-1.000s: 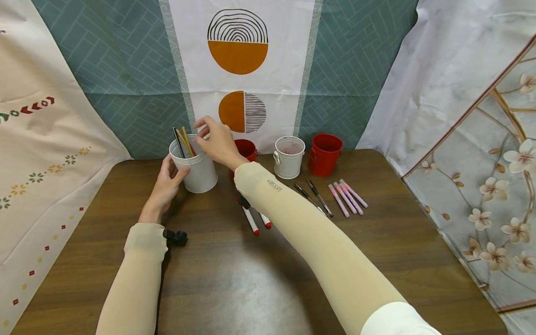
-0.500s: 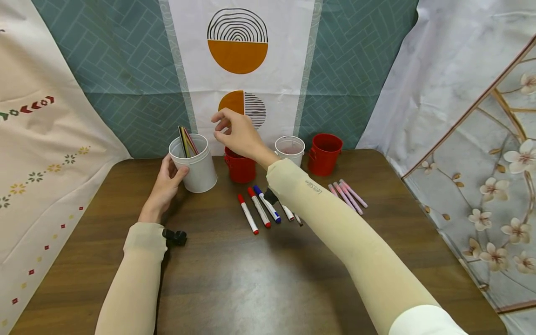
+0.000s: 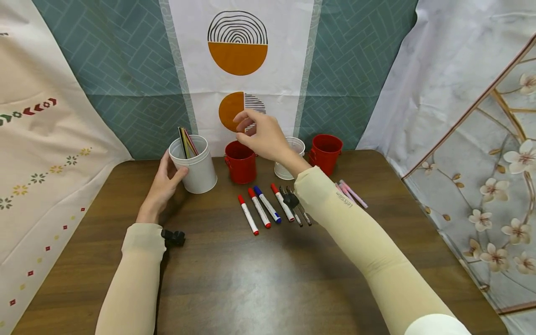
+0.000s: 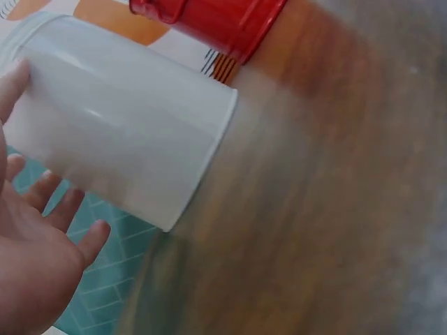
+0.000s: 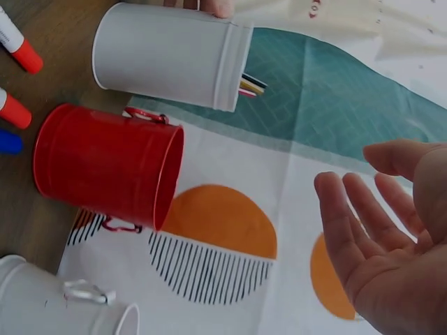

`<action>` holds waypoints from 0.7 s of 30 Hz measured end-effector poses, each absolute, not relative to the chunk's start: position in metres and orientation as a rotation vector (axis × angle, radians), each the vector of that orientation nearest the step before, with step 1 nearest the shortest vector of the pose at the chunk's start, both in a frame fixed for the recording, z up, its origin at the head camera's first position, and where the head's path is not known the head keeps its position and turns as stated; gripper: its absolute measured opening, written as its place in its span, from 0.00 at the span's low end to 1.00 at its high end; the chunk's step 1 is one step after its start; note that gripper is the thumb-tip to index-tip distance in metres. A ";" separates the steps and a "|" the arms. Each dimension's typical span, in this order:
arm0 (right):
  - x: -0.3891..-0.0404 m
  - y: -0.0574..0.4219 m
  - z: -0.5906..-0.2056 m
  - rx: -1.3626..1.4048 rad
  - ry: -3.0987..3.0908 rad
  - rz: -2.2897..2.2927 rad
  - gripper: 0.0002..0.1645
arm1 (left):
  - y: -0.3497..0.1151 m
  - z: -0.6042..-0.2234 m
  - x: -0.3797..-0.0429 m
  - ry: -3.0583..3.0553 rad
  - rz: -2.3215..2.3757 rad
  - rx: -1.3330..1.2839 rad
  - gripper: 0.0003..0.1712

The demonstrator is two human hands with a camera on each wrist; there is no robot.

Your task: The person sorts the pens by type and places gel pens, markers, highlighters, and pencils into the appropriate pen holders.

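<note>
On the left of the table stands a white bucket (image 3: 201, 174) with several thin coloured pencils (image 3: 186, 142) leaning inside. My left hand (image 3: 160, 190) holds its left side, thumb at the front near the rim and fingers on the far side; the left wrist view shows the thumb on the white wall (image 4: 126, 112). My right hand (image 3: 264, 136) is in the air above and to the right of a red bucket (image 3: 243, 167), fingers loosely bent. Nothing lies between its fingers (image 5: 367, 220) in the right wrist view.
A second white bucket (image 3: 284, 172), partly hidden by my right wrist, and another red bucket (image 3: 325, 153) stand at the back right. Red and blue markers (image 3: 267, 204), black pens (image 3: 304, 215) and pink pens (image 3: 353, 194) lie on the brown table (image 3: 234, 284).
My right hand has moved away from the pencils in the white bucket, rightward past the left red bucket. The pencils have shifted slightly and lean together. My left hand has stayed on the white bucket.
</note>
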State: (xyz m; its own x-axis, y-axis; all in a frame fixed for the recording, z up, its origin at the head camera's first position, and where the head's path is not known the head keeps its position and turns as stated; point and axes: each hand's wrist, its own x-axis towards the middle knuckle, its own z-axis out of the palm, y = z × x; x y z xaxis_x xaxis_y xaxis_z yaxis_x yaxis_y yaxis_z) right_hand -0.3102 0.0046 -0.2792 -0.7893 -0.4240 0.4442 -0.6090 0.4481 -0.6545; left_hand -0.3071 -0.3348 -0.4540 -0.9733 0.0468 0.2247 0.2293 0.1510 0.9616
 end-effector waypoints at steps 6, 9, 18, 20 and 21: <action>-0.301 0.031 -0.283 0.868 -2.497 1.270 0.18 | -0.338 -0.433 -0.298 -2.166 -1.938 -0.286 0.50; -0.296 0.043 -0.286 0.835 -2.500 1.276 0.19 | -0.337 -0.419 -0.293 -2.114 -1.869 -0.275 0.46; -0.285 0.079 -0.302 0.704 -2.484 1.269 0.19 | -0.304 -0.364 -0.263 -2.115 -1.522 -0.289 0.41; -0.282 0.084 -0.306 0.682 -2.472 1.282 0.18 | -0.294 -0.353 -0.254 -2.117 -1.450 -0.304 0.39; -0.280 0.087 -0.309 0.677 -2.463 1.292 0.18 | -0.289 -0.349 -0.250 -2.117 -1.418 -0.314 0.39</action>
State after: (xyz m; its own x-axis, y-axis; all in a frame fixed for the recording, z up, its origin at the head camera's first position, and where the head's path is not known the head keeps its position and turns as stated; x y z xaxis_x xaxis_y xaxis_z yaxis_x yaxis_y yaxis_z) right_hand -0.2802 0.0866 -0.3087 -0.8517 -0.2751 0.4460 -0.5233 0.4906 -0.6967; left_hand -0.2505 -0.2890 -0.3488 -0.8124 -0.1143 0.5719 0.4854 0.4111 0.7716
